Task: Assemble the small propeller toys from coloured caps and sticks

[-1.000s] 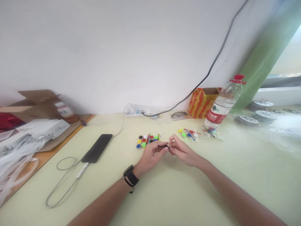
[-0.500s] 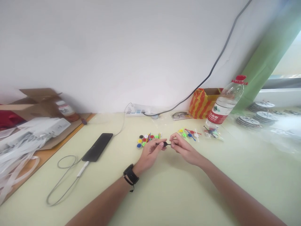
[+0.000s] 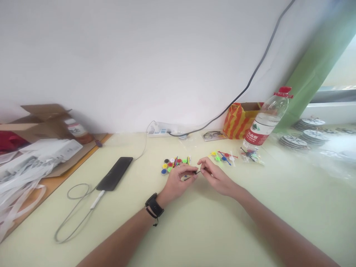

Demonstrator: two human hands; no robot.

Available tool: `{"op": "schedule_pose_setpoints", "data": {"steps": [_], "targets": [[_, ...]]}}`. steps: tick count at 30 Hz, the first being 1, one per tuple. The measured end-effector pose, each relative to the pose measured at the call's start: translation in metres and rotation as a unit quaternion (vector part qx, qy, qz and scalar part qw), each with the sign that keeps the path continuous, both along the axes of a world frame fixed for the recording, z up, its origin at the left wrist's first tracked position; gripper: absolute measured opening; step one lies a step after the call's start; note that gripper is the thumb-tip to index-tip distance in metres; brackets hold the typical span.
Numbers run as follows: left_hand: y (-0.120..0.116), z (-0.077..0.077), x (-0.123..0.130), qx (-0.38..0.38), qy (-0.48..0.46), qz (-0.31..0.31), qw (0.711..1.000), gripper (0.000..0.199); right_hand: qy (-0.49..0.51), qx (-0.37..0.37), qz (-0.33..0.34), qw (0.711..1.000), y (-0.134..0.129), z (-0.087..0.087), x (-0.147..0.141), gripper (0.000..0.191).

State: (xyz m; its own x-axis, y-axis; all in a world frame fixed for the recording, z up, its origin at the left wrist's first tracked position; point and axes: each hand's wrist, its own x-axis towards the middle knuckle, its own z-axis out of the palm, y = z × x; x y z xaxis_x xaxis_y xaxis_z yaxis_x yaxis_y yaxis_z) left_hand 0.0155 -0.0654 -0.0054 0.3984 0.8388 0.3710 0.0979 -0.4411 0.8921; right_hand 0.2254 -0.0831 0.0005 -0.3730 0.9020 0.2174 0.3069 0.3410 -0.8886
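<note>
Between the fingertips of both hands is a small black piece [image 3: 195, 172] with a thin stem; its exact kind is too small to make out. My left hand [image 3: 179, 181], with a black watch [image 3: 154, 205] on its wrist, pinches the thicker part. My right hand [image 3: 215, 176] is closed on the thin end, its fingertips partly hiding it. Just behind my left hand lie several coloured round discs [image 3: 164, 166] and thin sticks [image 3: 189, 160]. Beyond my right hand are coloured pieces with discs and pointed sticks [image 3: 224, 158].
A black phone [image 3: 115, 173] with a looped cable [image 3: 72, 224] lies on the left. A large water bottle [image 3: 264, 120] stands at the right, near a striped bag [image 3: 237, 122]. A power strip [image 3: 158, 132] sits by the wall. Stacked round plates [image 3: 294, 142] are far right.
The black piece has tilted between my fingers, and my left thumb has shifted slightly down. My right hand has edged a little to the left.
</note>
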Motion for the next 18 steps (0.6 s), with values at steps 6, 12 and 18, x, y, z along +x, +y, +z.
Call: {"op": "schedule_pose_setpoints", "data": {"steps": [6, 12, 18], "targets": [[0.0001, -0.0025, -0.0018, 0.03, 0.048, 0.006, 0.998, 0.02, 0.011, -0.009, 0.002, 1.0, -0.0008, 0.0003, -0.0008, 0.02], [-0.0014, -0.0002, -0.0021, -0.002, 0.012, -0.029, 0.999, 0.015, 0.018, -0.019, 0.006, 1.0, -0.0023, 0.0025, -0.0025, 0.018], [-0.0033, 0.004, 0.001, -0.054, -0.046, -0.064, 0.995, 0.02, 0.068, -0.042, -0.001, 0.997, 0.0029, -0.0016, -0.0011, 0.02]]}}
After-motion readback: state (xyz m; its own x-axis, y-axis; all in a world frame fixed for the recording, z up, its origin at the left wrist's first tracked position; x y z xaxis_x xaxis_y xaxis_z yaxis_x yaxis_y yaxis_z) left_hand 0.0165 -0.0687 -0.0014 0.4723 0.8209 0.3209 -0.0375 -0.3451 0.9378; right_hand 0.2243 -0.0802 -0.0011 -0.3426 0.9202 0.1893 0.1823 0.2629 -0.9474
